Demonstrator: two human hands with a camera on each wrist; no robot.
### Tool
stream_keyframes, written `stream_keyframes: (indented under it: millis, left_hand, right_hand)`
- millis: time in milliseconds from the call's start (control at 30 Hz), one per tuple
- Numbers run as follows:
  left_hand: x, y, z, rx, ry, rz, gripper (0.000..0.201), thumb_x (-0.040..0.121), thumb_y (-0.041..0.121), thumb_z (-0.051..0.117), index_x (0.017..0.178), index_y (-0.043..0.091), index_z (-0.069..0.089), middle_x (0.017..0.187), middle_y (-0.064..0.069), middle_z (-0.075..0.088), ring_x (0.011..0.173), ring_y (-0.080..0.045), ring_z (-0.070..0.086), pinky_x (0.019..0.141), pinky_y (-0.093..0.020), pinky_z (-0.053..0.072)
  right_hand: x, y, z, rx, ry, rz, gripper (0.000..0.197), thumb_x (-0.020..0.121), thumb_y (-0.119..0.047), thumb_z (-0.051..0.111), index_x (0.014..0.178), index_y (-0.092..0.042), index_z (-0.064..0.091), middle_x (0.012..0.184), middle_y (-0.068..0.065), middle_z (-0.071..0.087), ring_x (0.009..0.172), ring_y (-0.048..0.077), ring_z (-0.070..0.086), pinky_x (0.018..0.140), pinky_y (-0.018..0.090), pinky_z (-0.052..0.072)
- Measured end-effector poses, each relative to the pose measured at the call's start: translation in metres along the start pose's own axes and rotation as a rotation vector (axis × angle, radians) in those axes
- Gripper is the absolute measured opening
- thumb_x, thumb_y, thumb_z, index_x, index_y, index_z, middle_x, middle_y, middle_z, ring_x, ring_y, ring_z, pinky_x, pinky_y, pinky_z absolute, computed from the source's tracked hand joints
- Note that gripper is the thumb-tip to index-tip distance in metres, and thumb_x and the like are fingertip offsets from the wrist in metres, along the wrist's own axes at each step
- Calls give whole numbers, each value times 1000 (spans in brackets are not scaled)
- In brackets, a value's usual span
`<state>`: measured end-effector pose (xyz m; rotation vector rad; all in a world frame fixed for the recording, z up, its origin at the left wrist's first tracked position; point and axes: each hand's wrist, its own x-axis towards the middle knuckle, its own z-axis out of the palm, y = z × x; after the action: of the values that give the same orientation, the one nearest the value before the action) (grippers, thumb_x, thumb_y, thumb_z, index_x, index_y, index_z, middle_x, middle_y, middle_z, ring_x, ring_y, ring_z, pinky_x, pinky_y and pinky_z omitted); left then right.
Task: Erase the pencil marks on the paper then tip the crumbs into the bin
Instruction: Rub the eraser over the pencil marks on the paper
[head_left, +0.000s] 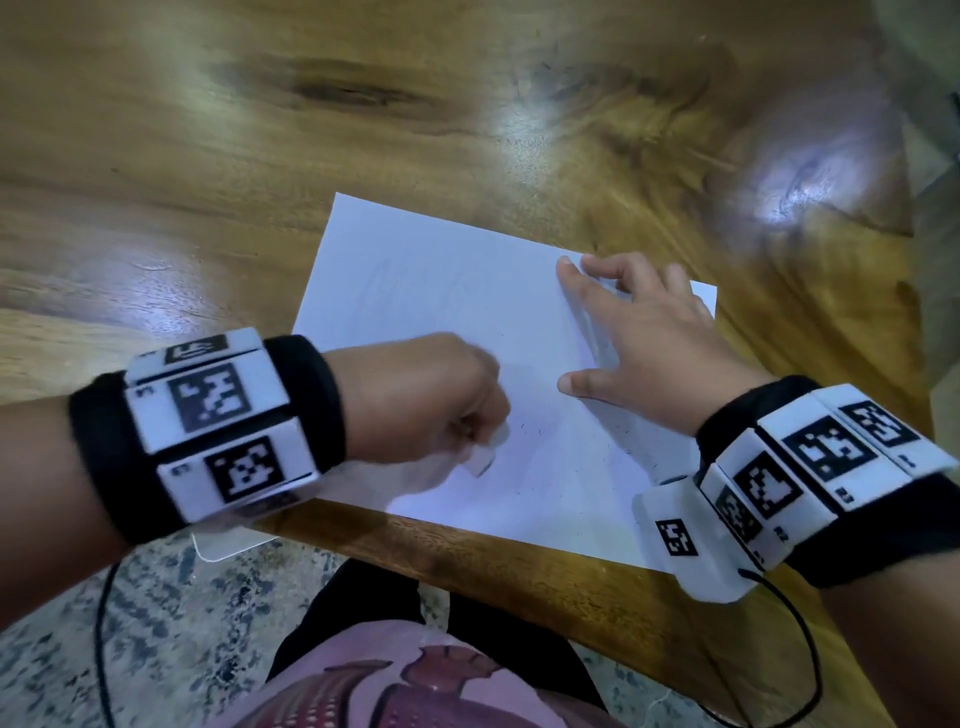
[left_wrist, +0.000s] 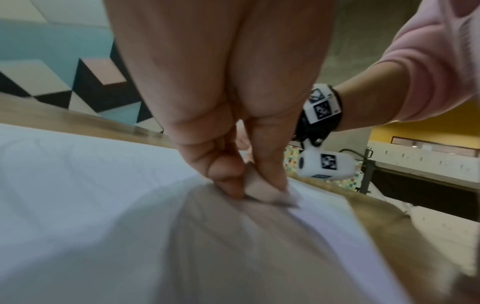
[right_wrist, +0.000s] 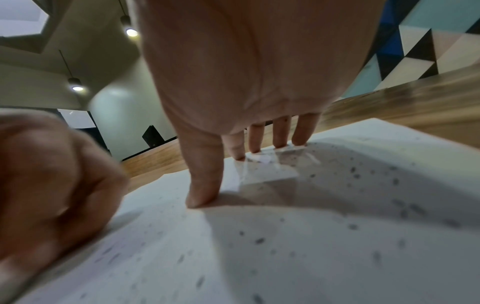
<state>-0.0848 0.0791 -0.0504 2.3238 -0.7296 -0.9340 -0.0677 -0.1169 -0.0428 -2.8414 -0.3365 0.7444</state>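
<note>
Left hand (head_left: 431, 395) pinches eraser (left_wrist: 262, 190) against paper (head_left: 467, 312) on tabletop (head_left: 260, 182). Right hand (head_left: 644, 338) flat, fingers spread, pressing paper; crumbs (right_wrist: 353, 170) scattered.

White paper (head_left: 467, 322) is showing faint grey pencil marks (head_left: 415, 283) at centre, dark crumbs (right_wrist: 353, 170) speckling it; the brown table (head_left: 260, 156) is displaying wood grain.

Left hand (head_left: 431, 400) rubs eraser (head_left: 485, 452) on paper (head_left: 467, 312) (right hand (head_left: 639, 332) flat).
</note>
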Motion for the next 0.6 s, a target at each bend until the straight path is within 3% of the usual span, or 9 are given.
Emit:
stream_keyframes:
  millis: [100, 133, 200, 300, 400, 500, 600]
  left_hand:
    - [14, 5, -15, 165, 274, 85, 8, 77, 15, 61, 71, 10, 61, 77, 1, 48, 68, -20, 47, 64, -26, 34]
    - [13, 2, -16, 164, 271, 116, 11, 78, 17, 61, 69, 10, 60, 75, 0, 48, 67, -20, 47, 63, -26, 34]
    - [4, -3, -9, 141, 119, 156, 11, 77, 18, 61, 68, 11, 61, 75, 3, 54, 65, -14, 52, 62, -22, 38]
    - [-8, -10, 2, 29, -33, 63, 6, 77, 13, 57, 75, 13, 62, 77, 11, 51, 65, 7, 52, 60, -2, 32]
    - [-8, -11, 3, -118, -55, -73, 10, 84, 21, 52, 81, 27, 60, 67, 13, 51, 62, 2, 48, 54, -1, 34]
    - [-10, -9, 0, -41, -45, -34, 7, 80, 15, 61, 84, 19, 64, 75, 12, 53, 66, -1, 51, 58, -3, 34]
    - [-9, -12, -16, -68, 52, -60, 10, 72, 28, 73, 74, 21, 65, 75, 5, 63, 67, -7, 56, 62, -14, 41]
  right_hand:
    - [0, 0, -1, -4, -3, 2, 92, 76, -48, 66, 146, -38, 6, 146, -13, 13, 127, 15, 14, 107, 33, 19]
    - [0, 0, -1, -2, -6, 2, 92, 76, -48, 66, 146, -38, 6, 146, -14, 13, 127, 15, 14, 107, 33, 18]
    - [0, 0, -1, 2, -11, 0, 93, 76, -47, 66, 146, -38, 7, 146, -14, 13, 127, 15, 14, 107, 33, 18]
    - [0, 0, -2, -4, -3, 8, 93, 75, -47, 67, 146, -37, 9, 145, -14, 14, 126, 15, 15, 107, 32, 18]
    - [1, -5, -5, -12, 9, 5, 91, 72, -43, 69, 144, -40, 15, 144, -14, 14, 123, 15, 18, 103, 29, 19]
    - [6, -16, -7, -35, -2, -67, 88, 71, -35, 66, 143, -42, 17, 146, -14, 14, 122, 17, 20, 101, 27, 20]
    - [12, -29, -6, -51, 4, -70, 90, 72, -49, 65, 145, -37, 15, 147, -13, 15, 125, 18, 17, 104, 31, 19]
